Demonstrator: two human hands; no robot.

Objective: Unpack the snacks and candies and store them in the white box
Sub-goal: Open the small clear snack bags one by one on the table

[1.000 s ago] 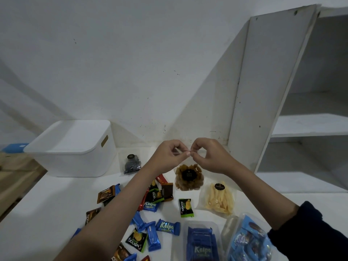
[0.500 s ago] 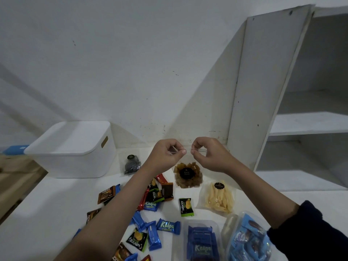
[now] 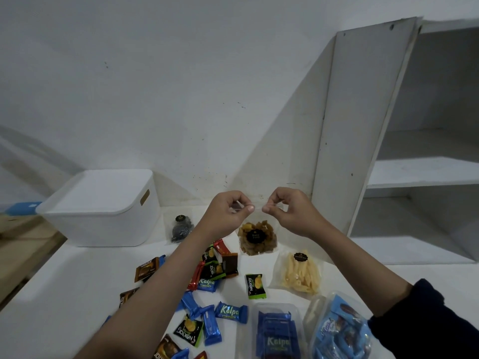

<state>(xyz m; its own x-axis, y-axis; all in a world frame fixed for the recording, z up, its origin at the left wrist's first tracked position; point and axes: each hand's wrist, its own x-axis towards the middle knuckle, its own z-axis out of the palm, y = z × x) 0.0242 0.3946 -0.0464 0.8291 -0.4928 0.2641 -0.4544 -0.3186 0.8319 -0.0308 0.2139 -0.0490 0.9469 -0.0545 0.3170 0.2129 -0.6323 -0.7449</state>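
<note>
Clear plastic — a small transparent pouch of brown dried snack pieces [image 3: 257, 238] hangs between both hands above the white surface [image 3: 64, 283]. The left hand [image 3: 228, 212] and right hand [image 3: 290, 211] each pinch its top edge, grip clamped on the film, fingers curled, forearms raised and converging. To open it well, I judge the pull should go evenly outward — slow, so nothing spills. The lidded white plastic box [image 3: 103, 208] sits far left, still closed.
</note>
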